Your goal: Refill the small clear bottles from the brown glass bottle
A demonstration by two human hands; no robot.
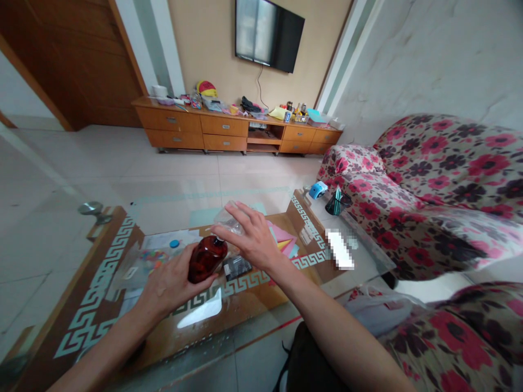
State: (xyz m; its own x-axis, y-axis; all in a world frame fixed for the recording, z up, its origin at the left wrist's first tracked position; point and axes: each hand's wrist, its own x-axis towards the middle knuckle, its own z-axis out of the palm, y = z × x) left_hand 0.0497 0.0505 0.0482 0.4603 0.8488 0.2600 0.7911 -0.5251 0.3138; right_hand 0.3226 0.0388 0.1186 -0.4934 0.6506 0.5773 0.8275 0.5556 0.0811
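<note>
My left hand grips a dark amber bottle and holds it tilted above the glass coffee table. My right hand is at the bottle's mouth, its fingers closed around a clear plastic piece that looks like a cup or cap. Under the bottle on the table lie a small dark packet and a stack of coloured paper sheets. A clear bag with colourful bits and a blue cap lie to the left.
A blue gadget and a dark pen cup stand at the table's far right corner. A floral sofa runs along the right. A wooden TV cabinet with clutter and a wall TV stand across the tiled floor.
</note>
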